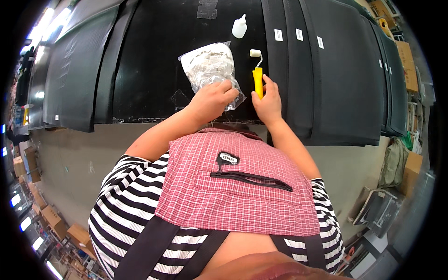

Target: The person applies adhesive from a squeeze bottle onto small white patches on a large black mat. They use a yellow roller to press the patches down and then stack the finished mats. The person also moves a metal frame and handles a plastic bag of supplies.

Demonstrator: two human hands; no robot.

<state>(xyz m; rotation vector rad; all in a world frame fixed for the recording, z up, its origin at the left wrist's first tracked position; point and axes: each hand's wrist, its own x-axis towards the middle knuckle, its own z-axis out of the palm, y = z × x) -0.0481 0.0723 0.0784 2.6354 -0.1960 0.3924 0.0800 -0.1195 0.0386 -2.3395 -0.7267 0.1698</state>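
A clear plastic bag [207,63] with white, cloth-like contents lies on the black table. My left hand [213,100] is closed at the bag's near edge, its fingers curled over the loose plastic. To its right, a small paint roller [258,81] with a yellow handle and a white roller head points away from me. My right hand [269,101] is closed around the lower end of that handle, thumb on the left side and fingers on the right. Farther back stands a white squeeze bottle [240,27] with a pointed nozzle.
Black sheets with white labels [336,79] overlap along the right side of the table [149,70]. More black sheets [77,70] hang over its left end. Cardboard boxes [412,170] stand beyond the right end, and others [55,221] lie at the lower left.
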